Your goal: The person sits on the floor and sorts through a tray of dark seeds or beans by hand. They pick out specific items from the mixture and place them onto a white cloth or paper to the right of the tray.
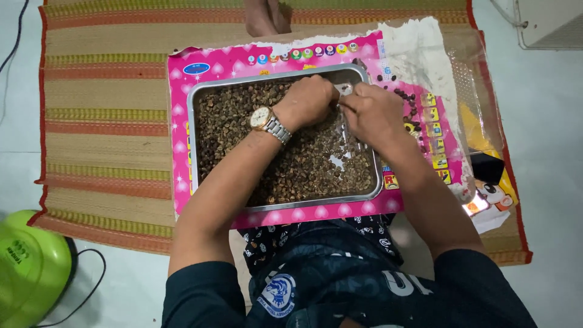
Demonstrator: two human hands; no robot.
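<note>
A green appliance sits at lower left beside a striped woven mat. At centre, a steel tray of brown seeds rests on pink printed cardboard. The left hand, wristwatch on its wrist, curls closed into the seeds; the right hand touches it, fingers pinched narrowly around something small I cannot identify.

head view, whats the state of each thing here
metal tray: flat on the pink sheet, mostly covered with small brown pieces
brown pieces: loose, spread across the tray
left hand: closed, fingers curled, over the tray
right hand: pinching something small, what cannot be told
wristwatch: strapped on the left wrist
pink sheet: flat on the mat, top edge torn
dark beans: scattered on the sheet beside the tray
</note>
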